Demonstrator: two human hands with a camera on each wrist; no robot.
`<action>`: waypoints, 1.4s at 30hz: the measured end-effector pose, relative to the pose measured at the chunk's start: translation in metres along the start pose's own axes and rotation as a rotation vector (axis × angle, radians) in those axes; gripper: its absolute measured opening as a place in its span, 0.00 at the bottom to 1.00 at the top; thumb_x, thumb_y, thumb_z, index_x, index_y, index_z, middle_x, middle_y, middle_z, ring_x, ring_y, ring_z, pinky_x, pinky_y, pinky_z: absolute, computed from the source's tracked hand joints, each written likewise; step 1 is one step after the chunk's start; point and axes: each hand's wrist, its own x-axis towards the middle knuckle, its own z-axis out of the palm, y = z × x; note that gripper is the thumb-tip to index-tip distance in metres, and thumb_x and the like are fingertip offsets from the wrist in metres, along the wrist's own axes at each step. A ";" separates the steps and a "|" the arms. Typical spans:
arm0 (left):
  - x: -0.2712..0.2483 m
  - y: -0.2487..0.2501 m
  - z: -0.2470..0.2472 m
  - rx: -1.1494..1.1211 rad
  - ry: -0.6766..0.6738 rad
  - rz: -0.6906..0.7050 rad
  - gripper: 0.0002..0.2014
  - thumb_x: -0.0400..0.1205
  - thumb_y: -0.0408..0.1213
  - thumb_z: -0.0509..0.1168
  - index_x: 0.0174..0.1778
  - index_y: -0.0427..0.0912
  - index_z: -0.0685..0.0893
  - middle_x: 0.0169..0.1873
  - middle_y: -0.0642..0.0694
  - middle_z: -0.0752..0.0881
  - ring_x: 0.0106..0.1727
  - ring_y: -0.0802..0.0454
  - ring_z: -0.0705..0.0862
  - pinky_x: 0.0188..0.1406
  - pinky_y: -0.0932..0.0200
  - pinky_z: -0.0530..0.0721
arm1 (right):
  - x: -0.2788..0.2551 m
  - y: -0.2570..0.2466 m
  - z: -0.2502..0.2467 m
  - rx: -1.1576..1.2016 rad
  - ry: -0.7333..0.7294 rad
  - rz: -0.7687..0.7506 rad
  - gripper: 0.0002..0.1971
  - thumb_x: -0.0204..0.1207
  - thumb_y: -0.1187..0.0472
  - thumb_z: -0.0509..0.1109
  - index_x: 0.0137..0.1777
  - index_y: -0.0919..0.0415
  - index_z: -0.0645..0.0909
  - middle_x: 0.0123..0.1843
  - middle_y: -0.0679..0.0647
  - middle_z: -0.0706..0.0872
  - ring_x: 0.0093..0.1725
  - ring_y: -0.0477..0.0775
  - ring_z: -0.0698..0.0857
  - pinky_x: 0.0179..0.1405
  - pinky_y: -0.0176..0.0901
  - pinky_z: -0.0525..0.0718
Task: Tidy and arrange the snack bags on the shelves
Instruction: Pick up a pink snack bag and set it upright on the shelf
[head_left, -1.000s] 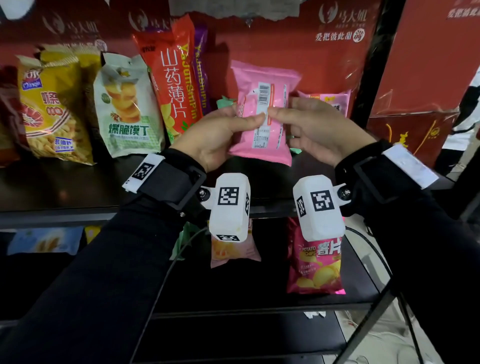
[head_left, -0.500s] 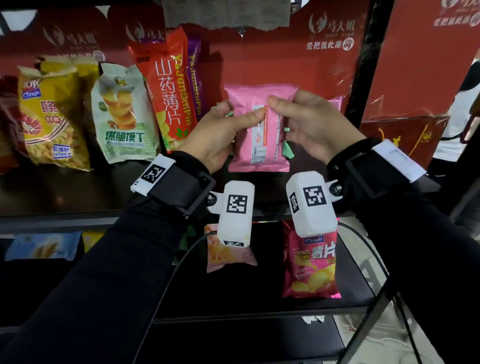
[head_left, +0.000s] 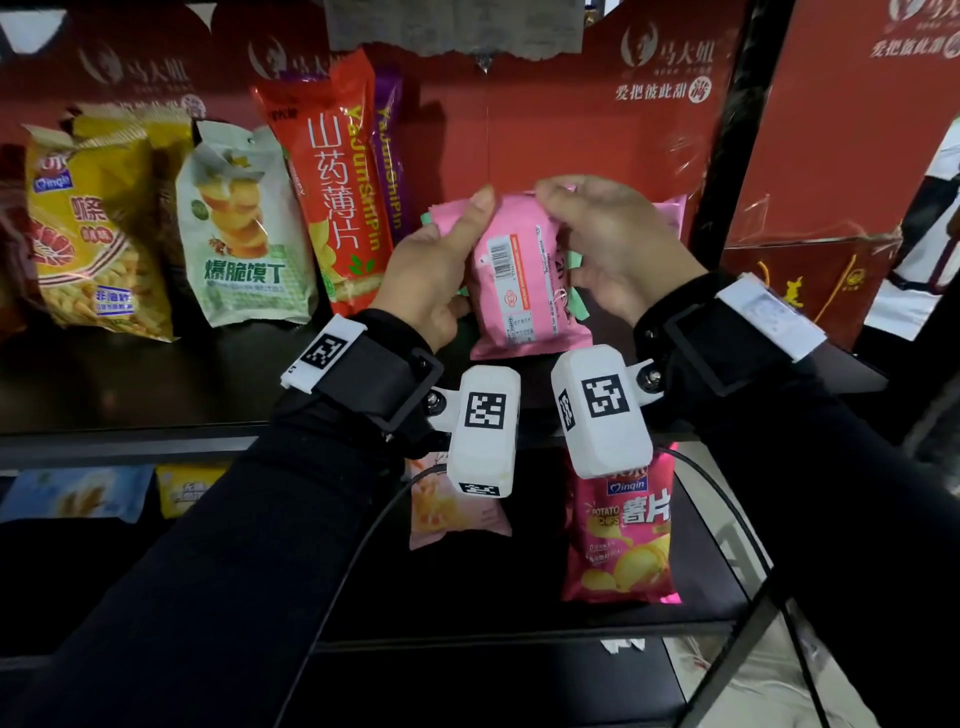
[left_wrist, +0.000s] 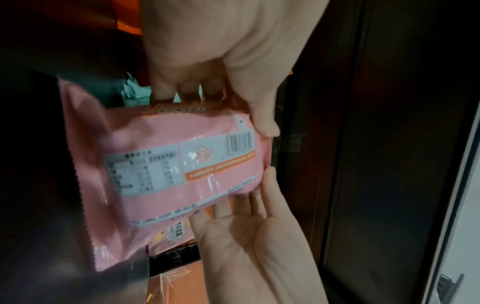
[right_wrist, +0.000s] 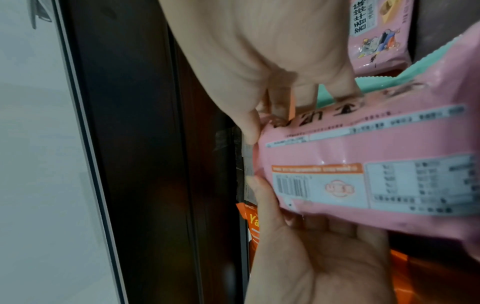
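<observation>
Both hands are holding one pink snack bag (head_left: 524, 280) upright in front of the upper shelf (head_left: 130, 384), its printed back with the barcode facing the person. The left hand (head_left: 434, 275) is gripping the bag's left edge, thumb lying up across the back near the top corner, fingers curled out of sight behind it. The right hand (head_left: 613, 244) is gripping the right edge, thumb bearing on the top of the bag, its fingers (left_wrist: 187, 90) wrapped behind. The bag is sitting between the two palms, its long axis running near vertical with the top leaning slightly left, the crimped bottom seam pointing down toward the shelf's front edge. Whether that seam is touching the shelf is hard to tell. To the left, a tall red bag (head_left: 332, 176), a green-and-white bag (head_left: 244, 234) and a yellow bag (head_left: 88, 228) are leaning against the red backing.
</observation>
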 end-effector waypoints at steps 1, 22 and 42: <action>0.000 0.001 -0.001 0.008 -0.019 0.002 0.09 0.80 0.47 0.69 0.39 0.47 0.82 0.32 0.52 0.90 0.36 0.56 0.88 0.44 0.57 0.83 | 0.001 0.001 0.000 0.007 0.012 -0.007 0.06 0.82 0.59 0.66 0.44 0.56 0.79 0.30 0.47 0.86 0.28 0.43 0.86 0.27 0.36 0.82; -0.033 0.009 -0.043 -0.028 -0.127 -0.275 0.17 0.85 0.35 0.59 0.71 0.44 0.74 0.69 0.33 0.76 0.62 0.43 0.83 0.42 0.52 0.88 | -0.029 0.027 -0.001 -0.171 -0.080 -0.578 0.17 0.65 0.78 0.76 0.37 0.55 0.77 0.56 0.56 0.85 0.61 0.41 0.83 0.72 0.48 0.76; -0.037 -0.027 -0.039 0.082 -0.218 0.045 0.24 0.77 0.37 0.70 0.70 0.37 0.78 0.59 0.43 0.88 0.60 0.51 0.87 0.62 0.55 0.84 | -0.043 0.049 0.005 -0.051 -0.121 -0.004 0.20 0.77 0.66 0.71 0.69 0.64 0.77 0.62 0.56 0.87 0.62 0.51 0.86 0.65 0.45 0.83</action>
